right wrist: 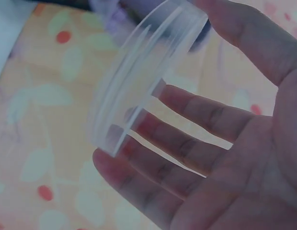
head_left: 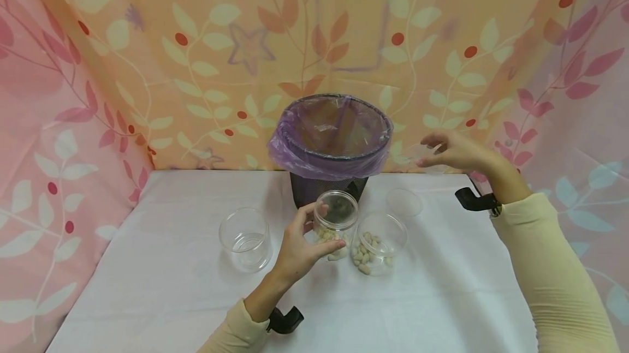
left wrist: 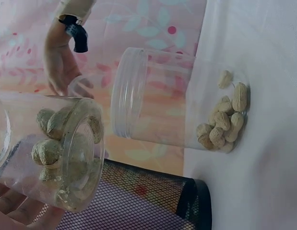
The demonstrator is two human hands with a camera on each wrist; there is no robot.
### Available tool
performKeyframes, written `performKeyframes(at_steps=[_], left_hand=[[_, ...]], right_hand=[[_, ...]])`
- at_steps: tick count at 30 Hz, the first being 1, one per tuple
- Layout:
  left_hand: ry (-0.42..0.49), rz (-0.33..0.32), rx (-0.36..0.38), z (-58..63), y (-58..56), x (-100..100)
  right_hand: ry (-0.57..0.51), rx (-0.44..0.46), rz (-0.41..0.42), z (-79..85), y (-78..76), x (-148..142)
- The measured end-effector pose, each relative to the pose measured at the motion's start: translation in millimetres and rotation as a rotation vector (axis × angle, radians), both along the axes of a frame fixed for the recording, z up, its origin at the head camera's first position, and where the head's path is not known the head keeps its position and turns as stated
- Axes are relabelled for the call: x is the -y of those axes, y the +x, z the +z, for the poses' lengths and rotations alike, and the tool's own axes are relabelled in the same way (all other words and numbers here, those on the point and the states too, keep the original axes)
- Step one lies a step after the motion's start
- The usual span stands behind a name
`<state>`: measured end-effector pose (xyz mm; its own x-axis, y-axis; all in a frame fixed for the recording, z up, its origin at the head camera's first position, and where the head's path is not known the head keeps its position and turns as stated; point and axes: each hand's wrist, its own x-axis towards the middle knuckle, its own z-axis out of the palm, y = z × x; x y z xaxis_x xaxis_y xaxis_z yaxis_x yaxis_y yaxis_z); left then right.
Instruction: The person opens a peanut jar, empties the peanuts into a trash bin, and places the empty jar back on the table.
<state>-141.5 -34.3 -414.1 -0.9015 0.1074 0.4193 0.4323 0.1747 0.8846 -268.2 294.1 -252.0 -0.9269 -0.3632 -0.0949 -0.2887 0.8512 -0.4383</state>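
Observation:
My left hand (head_left: 304,244) grips a clear plastic jar (left wrist: 30,124) with peanuts (left wrist: 47,151) in its bottom, thumb on one side and fingers round the other. In the head view this jar is held in front of the bin. My right hand (head_left: 457,151) is raised at the back right and holds a clear round screw lid (right wrist: 143,72) by its edge between thumb and fingertips. Just right of the held jar, a second clear jar (head_left: 385,230) stands upright on the table with peanuts (left wrist: 220,124) at its bottom and no lid on its mouth.
A black mesh bin (head_left: 319,186) lined with a purple bag (head_left: 324,162) stands at the back middle. Another clear jar (head_left: 245,241), with no peanuts in it, stands on the left. A clear lid (head_left: 404,202) lies on the white tablecloth (head_left: 162,265). Patterned curtains enclose the back and sides.

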Motion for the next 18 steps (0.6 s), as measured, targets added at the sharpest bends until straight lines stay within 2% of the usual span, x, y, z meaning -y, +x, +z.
performKeyframes(at_steps=[9, 18], left_hand=[[0.004, -0.014, 0.002, -0.5, -0.7, 0], [0.008, -0.019, 0.025, 0.0, -0.2, 0]], right_hand=[[-0.002, 0.021, -0.041, -24.0, -17.5, -24], [0.01, 0.057, -0.122, -58.9, -30.6, -36]])
